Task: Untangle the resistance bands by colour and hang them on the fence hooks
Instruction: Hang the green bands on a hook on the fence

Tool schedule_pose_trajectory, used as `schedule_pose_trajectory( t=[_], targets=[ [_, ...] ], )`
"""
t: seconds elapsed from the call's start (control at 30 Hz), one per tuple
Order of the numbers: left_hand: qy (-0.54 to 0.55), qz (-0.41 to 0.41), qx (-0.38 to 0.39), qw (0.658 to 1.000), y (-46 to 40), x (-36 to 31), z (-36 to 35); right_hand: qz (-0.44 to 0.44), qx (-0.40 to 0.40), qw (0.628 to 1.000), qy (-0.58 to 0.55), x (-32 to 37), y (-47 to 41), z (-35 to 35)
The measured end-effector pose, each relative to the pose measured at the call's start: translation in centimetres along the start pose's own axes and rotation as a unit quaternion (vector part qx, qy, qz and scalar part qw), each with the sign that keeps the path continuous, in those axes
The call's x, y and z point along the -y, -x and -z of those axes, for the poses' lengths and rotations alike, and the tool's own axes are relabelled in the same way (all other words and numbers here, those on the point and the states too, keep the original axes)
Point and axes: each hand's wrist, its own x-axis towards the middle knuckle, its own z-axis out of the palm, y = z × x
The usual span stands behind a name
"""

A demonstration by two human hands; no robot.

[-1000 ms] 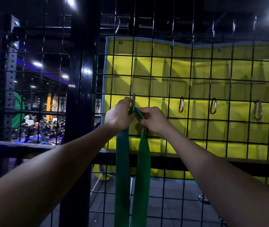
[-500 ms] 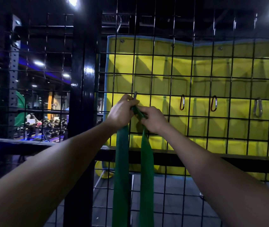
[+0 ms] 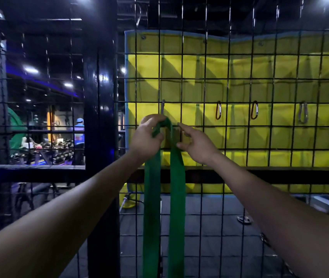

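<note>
Pretty dim overall, with small ceiling lights (image 3: 31, 70) blowing out into white spots up top and on the left, plus glare streaks down the glossy black post (image 3: 99, 97). The yellow mat (image 3: 280, 81) is the only bright thing, creased with diagonal shadows. Slightly soft everywhere, the fence wires (image 3: 227, 77) bowing near the edges from the wide lens.

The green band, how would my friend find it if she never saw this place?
Look at the black wire fence with the yellow mat behind it. Left of three clips, the green band hangs in two long strips, its top gripped by the left hand. It is the only green strap there.
</note>
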Motion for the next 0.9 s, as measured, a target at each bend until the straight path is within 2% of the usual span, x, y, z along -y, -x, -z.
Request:
schedule_pose_trajectory(
  t=[0.1, 0.2, 0.3, 0.43, 0.53, 0.63, 0.83, 0.9],
  targets=[
    [-0.009, -0.025, 0.004, 1.0, 2.1, -0.7, -1.9, -0.016, -0.027, 0.999, 0.015, -2.2, 3.1, 0.4],
    [0.021, 0.011, 0.034, 0.999, 4.8, -2.0, -4.9, -0.049, -0.026, 0.998, 0.037, -4.8, 6.9, 1.3],
    [0.018, 0.01, 0.071, 0.997, 7.5, -3.0, -8.5, -0.087, -0.02, 0.994, 0.064, -7.4, 11.0, 2.4],
    [0.075, 0.034, 0.134, 0.988, 11.6, -4.3, -15.0, -0.152, -0.016, 0.984, 0.096, -11.7, 16.6, 4.5],
    [0.087, 0.072, 0.205, 0.972, 15.4, -6.0, -20.8, -0.215, 0.008, 0.971, 0.106, -15.4, 21.1, 6.5],
    [0.108, 0.096, 0.266, 0.953, 19.0, -8.1, -27.0, -0.26, -0.004, 0.961, 0.1, -19.0, 26.2, 8.7],
    [0.141, 0.147, 0.362, 0.909, 26.6, -12.1, -38.0, -0.313, 0.003, 0.945, 0.089, -26.0, 36.9, 12.6],
    [0.143, 0.169, 0.397, 0.891, 29.9, -12.1, -41.4, -0.357, -0.001, 0.93, 0.09, -28.2, 40.5, 13.1]
  ],
)
